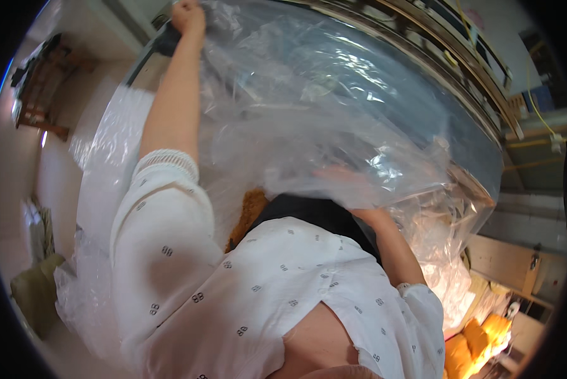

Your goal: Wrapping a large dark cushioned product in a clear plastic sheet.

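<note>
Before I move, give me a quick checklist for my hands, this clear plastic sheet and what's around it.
1. Left hand firmly holding the sheet: cannot tell; it looks curled at the picture's upper edge.
2. Right hand free of the film: not ok, it shows blurred through the plastic.
3. Clear plastic sheet smooth: not ok, wrinkled and bunched toward the right.
4. Blue-grey surface dry underneath: cannot tell, glare hides it.
5. Yellow-orange fabric off that surface: ok, it sits lower right.
</note>
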`<state>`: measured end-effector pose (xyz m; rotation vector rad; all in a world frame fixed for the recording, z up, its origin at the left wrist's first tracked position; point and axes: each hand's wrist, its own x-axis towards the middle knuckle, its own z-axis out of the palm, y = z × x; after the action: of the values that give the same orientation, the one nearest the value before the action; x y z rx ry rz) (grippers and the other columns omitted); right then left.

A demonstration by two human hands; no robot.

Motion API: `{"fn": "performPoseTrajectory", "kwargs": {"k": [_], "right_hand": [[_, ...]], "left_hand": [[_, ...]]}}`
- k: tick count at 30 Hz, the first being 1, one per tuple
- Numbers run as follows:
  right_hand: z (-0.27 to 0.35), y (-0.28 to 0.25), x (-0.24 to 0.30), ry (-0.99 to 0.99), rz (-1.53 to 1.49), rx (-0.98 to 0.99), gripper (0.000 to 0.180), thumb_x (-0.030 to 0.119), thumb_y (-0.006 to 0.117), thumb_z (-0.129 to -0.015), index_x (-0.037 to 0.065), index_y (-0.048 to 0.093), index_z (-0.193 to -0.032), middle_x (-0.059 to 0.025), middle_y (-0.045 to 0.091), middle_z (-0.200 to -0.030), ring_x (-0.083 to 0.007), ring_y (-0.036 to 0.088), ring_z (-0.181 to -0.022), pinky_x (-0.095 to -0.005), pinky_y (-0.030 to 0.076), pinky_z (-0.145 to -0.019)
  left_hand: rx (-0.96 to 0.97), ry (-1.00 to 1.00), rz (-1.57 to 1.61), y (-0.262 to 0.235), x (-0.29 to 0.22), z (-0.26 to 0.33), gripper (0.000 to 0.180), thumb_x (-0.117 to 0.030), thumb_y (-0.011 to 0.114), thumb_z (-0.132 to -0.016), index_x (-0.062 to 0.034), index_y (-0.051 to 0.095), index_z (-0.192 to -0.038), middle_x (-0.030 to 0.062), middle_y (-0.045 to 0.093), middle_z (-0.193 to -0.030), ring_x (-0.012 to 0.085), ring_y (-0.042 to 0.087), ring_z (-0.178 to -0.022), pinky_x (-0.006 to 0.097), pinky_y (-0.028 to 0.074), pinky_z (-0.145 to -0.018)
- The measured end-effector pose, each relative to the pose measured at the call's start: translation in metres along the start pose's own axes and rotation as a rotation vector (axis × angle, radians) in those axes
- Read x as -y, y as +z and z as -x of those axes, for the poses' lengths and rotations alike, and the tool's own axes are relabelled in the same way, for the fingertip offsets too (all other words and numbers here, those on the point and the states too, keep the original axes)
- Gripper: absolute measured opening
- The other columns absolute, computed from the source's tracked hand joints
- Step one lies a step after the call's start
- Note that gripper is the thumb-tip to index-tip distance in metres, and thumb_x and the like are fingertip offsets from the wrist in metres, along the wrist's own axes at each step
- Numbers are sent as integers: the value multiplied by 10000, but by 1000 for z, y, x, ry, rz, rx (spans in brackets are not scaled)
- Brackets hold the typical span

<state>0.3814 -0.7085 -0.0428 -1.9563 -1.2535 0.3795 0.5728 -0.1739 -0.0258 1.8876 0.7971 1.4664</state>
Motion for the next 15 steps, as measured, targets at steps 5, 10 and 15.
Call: {"fn": "performPoseTrajectory", "kwargs": {"k": [5, 10, 15], "right_hand": [[43, -160, 41, -126, 259, -1167, 450, 251, 502, -866, 10, 440, -1241, -115, 481, -1222, -227, 494, -1039, -328, 389, -900], [165, -271, 90, 32, 682, -1644, 387, 287, 477, -897, 21, 489, -1177, -105, 506, -1160, -222, 503, -1005, -324, 414, -866], [-14, -126, 131, 332, 695, -1609, 366, 243, 486, -886, 15, 489, -1173, -113, 517, -1141, -220, 516, -988, -322, 425, -852]], "left_hand": [[141, -84, 95, -13, 6, -5, 250, -261, 607, -772, -17, 627, -822, 102, 642, -791, 200, 603, -745, 327, 456, -691], [472, -181, 198, 21, -6, -3, 209, -201, 625, -762, -8, 638, -842, 81, 643, -783, 180, 602, -751, 283, 456, -683], [232, -16, -35, -5, 31, -19, 280, -246, 615, -786, 11, 613, -898, 128, 647, -873, 221, 605, -805, 306, 462, -740]]}}
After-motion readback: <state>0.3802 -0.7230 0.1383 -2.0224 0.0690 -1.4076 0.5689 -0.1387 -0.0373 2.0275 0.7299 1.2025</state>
